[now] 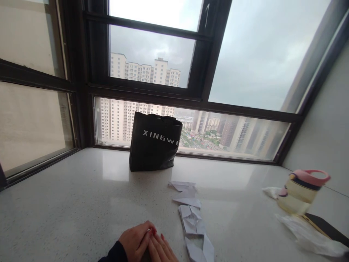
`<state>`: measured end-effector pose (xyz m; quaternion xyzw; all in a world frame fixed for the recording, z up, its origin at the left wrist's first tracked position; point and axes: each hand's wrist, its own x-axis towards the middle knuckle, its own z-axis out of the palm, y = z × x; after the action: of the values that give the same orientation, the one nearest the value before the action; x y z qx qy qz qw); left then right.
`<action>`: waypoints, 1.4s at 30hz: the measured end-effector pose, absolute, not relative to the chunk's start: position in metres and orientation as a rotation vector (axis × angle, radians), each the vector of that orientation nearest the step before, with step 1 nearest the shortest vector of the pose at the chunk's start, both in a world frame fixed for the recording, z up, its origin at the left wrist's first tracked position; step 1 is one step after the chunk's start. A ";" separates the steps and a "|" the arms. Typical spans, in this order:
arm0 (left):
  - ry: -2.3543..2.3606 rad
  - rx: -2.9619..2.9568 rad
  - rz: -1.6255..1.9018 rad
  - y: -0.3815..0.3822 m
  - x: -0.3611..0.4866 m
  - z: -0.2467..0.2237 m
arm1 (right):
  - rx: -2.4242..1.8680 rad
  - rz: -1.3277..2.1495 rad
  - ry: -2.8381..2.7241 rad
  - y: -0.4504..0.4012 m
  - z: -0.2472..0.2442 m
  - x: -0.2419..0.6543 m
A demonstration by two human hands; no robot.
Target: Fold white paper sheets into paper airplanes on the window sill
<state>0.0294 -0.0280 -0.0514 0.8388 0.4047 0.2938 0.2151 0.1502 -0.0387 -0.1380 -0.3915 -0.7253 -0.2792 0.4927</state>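
At the bottom of the head view, my left hand (136, 238) and my right hand (160, 249) rest together on the pale speckled counter (68, 218). Their fingertips touch, and nothing shows in either hand. The left fingers bend loosely toward the right hand, while the right fingers lie out flat, side by side. A dark sleeve covers my left wrist; the lower right hand is cut off by the frame. Just right of the hands, several folded white papers run in a column: a squarish folded piece (191, 219), an angular one (200, 249) nearest me, and flatter ones (188, 198) farther away.
A black bag (155, 142) with white lettering stands upright by the window. On the right are a drink bottle with a pink lid (300, 191), crumpled white plastic or tissue (308, 233) and a dark phone-like slab (327, 225). Dark window frames (191, 103) border the counter.
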 end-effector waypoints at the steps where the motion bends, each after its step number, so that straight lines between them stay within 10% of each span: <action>1: 1.113 2.325 0.820 -0.027 0.029 -0.052 | -0.946 -0.684 -1.821 -0.038 -0.141 0.152; 42: 1.008 2.353 0.827 -0.020 0.025 -0.056 | -0.873 -0.852 -2.094 -0.018 -0.145 0.161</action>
<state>0.0247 -0.0200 -0.0558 0.8524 0.3653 0.2996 0.2240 0.1610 -0.0180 -0.1451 -0.3374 -0.8089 -0.3290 0.3516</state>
